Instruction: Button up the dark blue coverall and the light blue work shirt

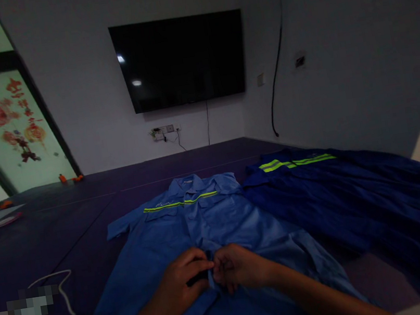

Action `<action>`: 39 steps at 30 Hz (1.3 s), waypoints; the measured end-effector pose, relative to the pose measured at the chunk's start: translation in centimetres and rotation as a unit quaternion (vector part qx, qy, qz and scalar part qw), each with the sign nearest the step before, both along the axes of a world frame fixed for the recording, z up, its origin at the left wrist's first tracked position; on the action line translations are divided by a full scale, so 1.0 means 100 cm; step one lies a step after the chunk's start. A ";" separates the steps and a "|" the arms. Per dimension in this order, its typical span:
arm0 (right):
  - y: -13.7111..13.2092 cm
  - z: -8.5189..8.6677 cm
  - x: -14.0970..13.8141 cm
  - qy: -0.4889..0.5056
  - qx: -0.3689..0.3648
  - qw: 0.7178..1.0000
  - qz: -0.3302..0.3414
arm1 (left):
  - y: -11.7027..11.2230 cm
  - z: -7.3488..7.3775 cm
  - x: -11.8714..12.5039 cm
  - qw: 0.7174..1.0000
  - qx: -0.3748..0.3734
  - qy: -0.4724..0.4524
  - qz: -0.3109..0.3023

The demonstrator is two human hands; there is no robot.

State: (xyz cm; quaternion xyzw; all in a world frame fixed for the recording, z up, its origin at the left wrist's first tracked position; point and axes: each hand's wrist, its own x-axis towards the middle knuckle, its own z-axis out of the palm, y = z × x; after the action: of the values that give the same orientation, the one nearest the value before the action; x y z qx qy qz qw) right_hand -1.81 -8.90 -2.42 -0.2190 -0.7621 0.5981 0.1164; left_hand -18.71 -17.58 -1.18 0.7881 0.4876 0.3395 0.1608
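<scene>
A light blue work shirt [159, 239] with a yellow-green stripe across its chest lies spread out, front up, its collar pointing away from me. Both my hands meet over the front placket, below the chest pockets. My left hand [186, 277] is closed in a pinch on the placket's edge. Right against it, my right hand [236, 266] has its fingers curled on the same strip of cloth. Whatever small part lies between the fingertips, such as a button, is hidden.
Right of the shirt lies a dark blue work garment [311, 200] with a yellow-green stripe. A white cable [65, 297] curls at the left, beside a pixelated patch. A television [183, 61] hangs on the far wall; small orange things [77, 178] sit near the glass door.
</scene>
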 end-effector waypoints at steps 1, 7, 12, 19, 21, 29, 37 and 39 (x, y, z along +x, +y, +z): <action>0.000 0.000 0.000 -0.001 -0.014 1.000 -0.001 | -0.001 0.001 0.000 1.000 0.009 0.018 -0.003; 0.000 -0.002 -0.002 -0.002 -0.042 0.999 -0.018 | -0.004 0.005 0.001 0.995 0.044 0.088 -0.009; 0.000 -0.003 -0.002 0.008 -0.046 0.999 -0.019 | -0.003 0.004 0.002 0.991 0.067 0.120 -0.008; 0.001 -0.007 -0.003 0.012 -0.045 0.999 -0.026 | 0.000 -0.005 -0.001 0.982 0.135 0.128 -0.022; 0.001 -0.007 -0.004 0.013 -0.045 0.999 -0.028 | 0.000 -0.007 -0.001 0.979 0.155 0.127 -0.024; 0.001 -0.003 -0.003 0.005 -0.041 0.999 -0.027 | -0.001 -0.007 0.001 0.974 0.178 0.140 -0.019; 0.001 -0.005 -0.003 0.008 -0.028 0.999 -0.033 | -0.003 -0.009 0.001 0.967 0.186 0.175 0.004; 0.001 -0.005 -0.003 0.009 -0.029 0.999 -0.036 | -0.003 -0.008 0.001 0.966 0.188 0.177 0.005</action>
State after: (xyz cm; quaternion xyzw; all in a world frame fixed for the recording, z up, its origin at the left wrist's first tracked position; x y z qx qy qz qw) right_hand -2.13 -8.79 -2.88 -0.2443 -0.7353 0.6169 0.1381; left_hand -18.62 -17.89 -1.98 0.8493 0.4395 0.2809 -0.0810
